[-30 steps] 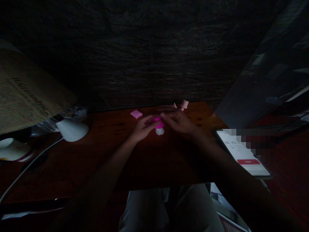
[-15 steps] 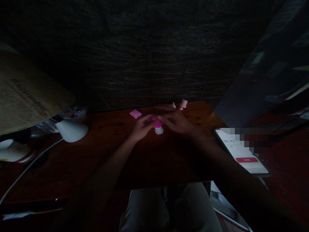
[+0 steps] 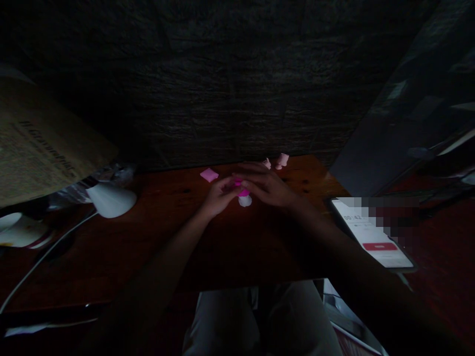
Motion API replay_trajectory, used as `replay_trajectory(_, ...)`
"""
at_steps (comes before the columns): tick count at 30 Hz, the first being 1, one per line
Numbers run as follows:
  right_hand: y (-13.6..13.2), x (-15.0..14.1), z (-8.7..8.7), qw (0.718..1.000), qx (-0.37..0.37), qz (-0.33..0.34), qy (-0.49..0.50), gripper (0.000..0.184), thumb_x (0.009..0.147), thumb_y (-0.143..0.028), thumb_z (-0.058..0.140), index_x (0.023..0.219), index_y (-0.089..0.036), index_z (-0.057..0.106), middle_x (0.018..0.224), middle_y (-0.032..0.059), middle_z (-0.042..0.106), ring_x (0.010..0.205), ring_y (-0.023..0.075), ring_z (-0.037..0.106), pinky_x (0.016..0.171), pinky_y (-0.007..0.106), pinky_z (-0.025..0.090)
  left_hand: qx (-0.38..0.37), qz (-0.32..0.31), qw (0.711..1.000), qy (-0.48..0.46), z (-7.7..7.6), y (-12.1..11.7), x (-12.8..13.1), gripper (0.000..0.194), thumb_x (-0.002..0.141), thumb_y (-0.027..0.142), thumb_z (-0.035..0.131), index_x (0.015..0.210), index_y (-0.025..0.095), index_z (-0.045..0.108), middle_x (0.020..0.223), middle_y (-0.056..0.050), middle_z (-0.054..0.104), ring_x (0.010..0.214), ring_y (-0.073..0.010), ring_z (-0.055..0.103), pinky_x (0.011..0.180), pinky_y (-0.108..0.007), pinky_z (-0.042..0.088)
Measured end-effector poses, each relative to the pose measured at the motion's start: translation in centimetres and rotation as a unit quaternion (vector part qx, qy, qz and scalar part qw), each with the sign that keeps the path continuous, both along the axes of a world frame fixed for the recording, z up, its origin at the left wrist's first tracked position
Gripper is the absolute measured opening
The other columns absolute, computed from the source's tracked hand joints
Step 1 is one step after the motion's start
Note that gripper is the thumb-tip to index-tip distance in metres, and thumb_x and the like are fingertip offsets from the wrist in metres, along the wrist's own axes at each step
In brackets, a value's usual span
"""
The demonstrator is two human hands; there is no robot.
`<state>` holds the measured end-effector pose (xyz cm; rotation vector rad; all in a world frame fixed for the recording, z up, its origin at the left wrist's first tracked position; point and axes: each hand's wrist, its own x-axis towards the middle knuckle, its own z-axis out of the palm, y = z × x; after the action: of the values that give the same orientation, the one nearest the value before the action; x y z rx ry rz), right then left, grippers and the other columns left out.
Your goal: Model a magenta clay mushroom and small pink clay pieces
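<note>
Right fingers [image 3: 253, 188] shifted leftward, apparently touching the magenta piece [image 3: 243, 192].

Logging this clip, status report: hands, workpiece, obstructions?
Both hands, left and right, on bright pink piece. White piece just below it in view. Fingers partly hide pink piece.

there's room to pass over the near middle of the table [image 3: 237, 252]. the left hand [image 3: 218, 195] and right hand [image 3: 272, 188] block farther in. a white cone [image 3: 113, 200] and cord [image 3: 52, 251] block the left, a phone [image 3: 365, 232] the right.
</note>
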<state>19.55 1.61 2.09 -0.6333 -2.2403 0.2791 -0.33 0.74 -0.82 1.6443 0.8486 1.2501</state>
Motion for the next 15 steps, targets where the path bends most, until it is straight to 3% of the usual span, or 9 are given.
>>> replay_trajectory(5, 0.26, 0.01, 0.11, 1.0, -0.02, 0.011, 0.012, 0.031, 0.1, -0.041, 0.049, 0.104, -0.028, 0.077, 0.128, 0.006, 0.069, 0.134, 0.0255, 0.051, 0.111, 0.054, 0.038, 0.009, 0.003, 1.0, 0.014, -0.03, 0.07, -0.06, 0.027, 0.078, 0.035, 0.075, 0.099, 0.018, 0.072, 0.102, -0.006, 0.075, 0.095, -0.019, 0.068, 0.087, -0.033, 0.052)
replay_trajectory(8, 0.26, 0.04, 0.28, 0.999, -0.03, 0.024, 0.008, 0.033, 0.101, -0.043, 0.048, 0.1, -0.029, 0.078, 0.119, 0.005, 0.073, 0.13, 0.0239, 0.055, 0.11, 0.051, 0.04, 0.014, -0.003, 1.0, 0.02, -0.11, 0.15, -0.08, 0.028, 0.079, 0.035, 0.074, 0.1, 0.018, 0.071, 0.103, -0.006, 0.075, 0.097, -0.0195, 0.068, 0.087, -0.034, 0.052)
replay_trajectory(12, -0.02, 0.09, 0.58, 0.998, -0.038, 0.028, 0.032, 0.039, 0.101, -0.047, 0.043, 0.102, -0.029, 0.077, 0.122, 0.005, 0.072, 0.127, 0.0225, 0.058, 0.109, 0.048, 0.042, 0.007, 0.001, 1.0, 0.008, -0.12, 0.1, 0.05, 0.029, 0.079, 0.035, 0.075, 0.102, 0.018, 0.071, 0.105, -0.007, 0.075, 0.096, -0.0195, 0.069, 0.088, -0.034, 0.053)
replay_trajectory(15, -0.13, 0.07, 0.81, 0.997, -0.046, 0.029, 0.047, 0.044, 0.102, -0.049, 0.042, 0.092, -0.027, 0.078, 0.112, 0.0046, 0.075, 0.121, 0.0218, 0.062, 0.108, 0.045, 0.043, 0.007, -0.001, 1.0, 0.004, -0.03, 0.0, 0.19, 0.031, 0.078, 0.037, 0.076, 0.102, 0.018, 0.072, 0.104, -0.006, 0.076, 0.098, -0.0202, 0.069, 0.088, -0.034, 0.053)
